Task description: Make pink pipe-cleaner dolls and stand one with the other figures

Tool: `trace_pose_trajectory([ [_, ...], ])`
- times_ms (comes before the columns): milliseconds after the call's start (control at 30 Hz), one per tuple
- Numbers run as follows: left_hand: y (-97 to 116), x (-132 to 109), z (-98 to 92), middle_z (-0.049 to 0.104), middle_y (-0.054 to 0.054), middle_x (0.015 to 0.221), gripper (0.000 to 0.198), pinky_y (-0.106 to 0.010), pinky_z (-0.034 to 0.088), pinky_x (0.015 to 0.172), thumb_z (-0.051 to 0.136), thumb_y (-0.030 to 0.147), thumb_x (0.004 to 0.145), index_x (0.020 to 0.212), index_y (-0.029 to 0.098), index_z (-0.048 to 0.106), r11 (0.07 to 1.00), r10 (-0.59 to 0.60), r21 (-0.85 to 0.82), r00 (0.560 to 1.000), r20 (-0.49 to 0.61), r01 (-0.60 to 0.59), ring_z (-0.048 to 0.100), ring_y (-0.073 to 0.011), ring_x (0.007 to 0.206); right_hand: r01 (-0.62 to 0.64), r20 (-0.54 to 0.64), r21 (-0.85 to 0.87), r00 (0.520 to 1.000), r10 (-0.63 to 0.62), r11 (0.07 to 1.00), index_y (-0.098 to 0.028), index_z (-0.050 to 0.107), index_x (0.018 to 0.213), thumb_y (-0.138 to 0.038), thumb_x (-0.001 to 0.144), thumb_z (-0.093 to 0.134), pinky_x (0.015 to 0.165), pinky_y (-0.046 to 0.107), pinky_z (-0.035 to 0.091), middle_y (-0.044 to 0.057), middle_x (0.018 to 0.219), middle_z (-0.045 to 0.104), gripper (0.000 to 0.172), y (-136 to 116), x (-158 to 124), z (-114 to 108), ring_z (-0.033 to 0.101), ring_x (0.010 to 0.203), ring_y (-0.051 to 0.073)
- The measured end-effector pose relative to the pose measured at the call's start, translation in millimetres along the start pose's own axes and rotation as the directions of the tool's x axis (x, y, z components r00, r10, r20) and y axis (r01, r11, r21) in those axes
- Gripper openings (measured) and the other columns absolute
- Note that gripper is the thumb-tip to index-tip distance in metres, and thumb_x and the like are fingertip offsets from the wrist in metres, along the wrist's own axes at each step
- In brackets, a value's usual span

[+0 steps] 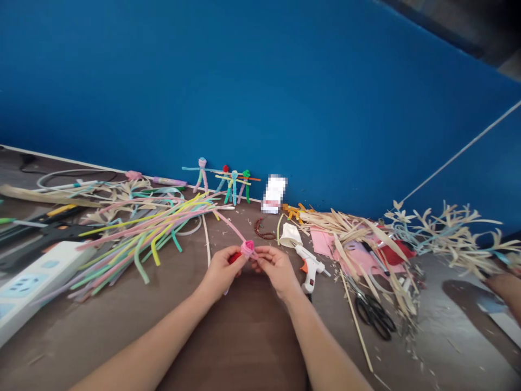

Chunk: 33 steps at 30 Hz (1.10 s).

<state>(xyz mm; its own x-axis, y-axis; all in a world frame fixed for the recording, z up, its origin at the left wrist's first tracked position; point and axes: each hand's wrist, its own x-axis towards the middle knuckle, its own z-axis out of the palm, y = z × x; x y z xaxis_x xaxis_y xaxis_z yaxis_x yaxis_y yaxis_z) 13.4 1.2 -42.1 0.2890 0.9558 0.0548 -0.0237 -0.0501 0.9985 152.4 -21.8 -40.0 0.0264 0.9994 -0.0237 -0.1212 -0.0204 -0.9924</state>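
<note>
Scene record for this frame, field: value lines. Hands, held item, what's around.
hands: left hand and right hand both pinch the pink coil
also held: red piece in left hand
left side: pipe cleaner pile, power strip
right side: glue gun, scissors, lying on table, untouched
wall: pipe cleaner figures, upright
far right: another person's hand

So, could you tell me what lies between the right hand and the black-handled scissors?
In the head view, a white hot glue gun with an orange trigger lies beside the right hand, and a pale straw strip beside the black-handled scissors.
</note>
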Motion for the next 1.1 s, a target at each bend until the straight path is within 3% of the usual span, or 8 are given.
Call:
trace_pose_trajectory([
  [300, 2.7, -2.1, 0.5, 0.045, 0.004, 0.049, 0.026, -0.017, 0.03, 0.041, 0.056, 0.039, 0.067, 0.072, 0.013, 0.058, 0.999, 0.006, -0.04, 0.998, 0.061, -0.003, 0.037, -0.006, 0.042, -0.08, 0.034, 0.115, 0.996, 0.077, 0.99, -0.014, 0.06, 0.082, -0.021, 0.062, 0.066, 0.054, 0.021, 0.044, 0.001, 0.067, 0.063, 0.021, 4.1, 0.5, -4.3, 0.058, 0.059, 0.01],
  [500, 7.6, -1.4, 1.2, 0.051, 0.004, 0.053, 0.035, -0.017, 0.027, 0.037, 0.061, 0.039, 0.062, 0.086, 0.013, 0.056, 0.981, -0.119, -0.147, 0.992, 0.028, 0.122, 0.036, -0.0046, 0.037, -0.021, 0.01, 0.04, 1.0, 0.02, 0.999, -0.013, 0.062, 0.082, -0.02, 0.063, 0.064, 0.056, 0.021, 0.043, 0.002, 0.067, 0.064, 0.021, -0.5, -0.5, -1.4, 0.057, 0.059, 0.01],
  [667, 8.6, -1.5, -0.4, 0.043, 0.005, 0.046, 0.029, -0.017, 0.025, 0.037, 0.059, 0.038, 0.065, 0.076, 0.012, 0.058, 0.987, -0.094, -0.127, 0.994, 0.059, 0.101, 0.034, -0.0047, 0.038, -0.016, 0.031, 0.038, 0.999, 0.015, 0.999, -0.014, 0.062, 0.081, -0.023, 0.063, 0.064, 0.056, 0.022, 0.044, 0.002, 0.067, 0.064, 0.02, 0.5, -0.4, -1.3, 0.058, 0.06, 0.01],
  [800, 5.7, 0.0, -2.1, 0.039, 0.006, 0.044, 0.027, -0.017, 0.024, 0.037, 0.056, 0.039, 0.068, 0.075, 0.012, 0.057, 0.989, -0.078, -0.124, 0.994, 0.07, 0.087, 0.033, -0.0049, 0.039, -0.086, 0.041, 0.01, 0.995, 0.086, 0.996, -0.014, 0.06, 0.087, -0.025, 0.063, 0.064, 0.05, 0.02, 0.042, 0.002, 0.068, 0.063, 0.026, 0.5, -0.3, -5.2, 0.057, 0.056, 0.009],
  [967, 2.7, 2.3, -3.5, 0.039, 0.006, 0.047, 0.024, -0.016, 0.024, 0.037, 0.056, 0.037, 0.068, 0.071, 0.013, 0.055, 0.983, -0.078, -0.158, 0.99, 0.117, 0.096, 0.032, -0.0041, 0.039, -0.152, 0.024, -0.028, 0.988, 0.153, 0.988, -0.014, 0.06, 0.071, -0.024, 0.061, 0.064, 0.044, 0.017, 0.039, -0.003, 0.058, 0.055, 0.015, -1.1, -0.3, -10.0, 0.049, 0.048, 0.006],
  [1100, 1.8, 2.4, -2.5, 0.038, 0.006, 0.048, 0.024, -0.016, 0.025, 0.037, 0.056, 0.038, 0.068, 0.072, 0.014, 0.055, 0.981, -0.086, -0.158, 0.985, 0.149, 0.109, 0.033, -0.004, 0.038, -0.131, 0.043, 0.009, 0.99, 0.131, 0.991, -0.015, 0.058, 0.066, -0.02, 0.059, 0.063, 0.043, 0.017, 0.039, -0.005, 0.055, 0.051, 0.011, -1.2, 0.0, -11.5, 0.046, 0.048, 0.006],
])
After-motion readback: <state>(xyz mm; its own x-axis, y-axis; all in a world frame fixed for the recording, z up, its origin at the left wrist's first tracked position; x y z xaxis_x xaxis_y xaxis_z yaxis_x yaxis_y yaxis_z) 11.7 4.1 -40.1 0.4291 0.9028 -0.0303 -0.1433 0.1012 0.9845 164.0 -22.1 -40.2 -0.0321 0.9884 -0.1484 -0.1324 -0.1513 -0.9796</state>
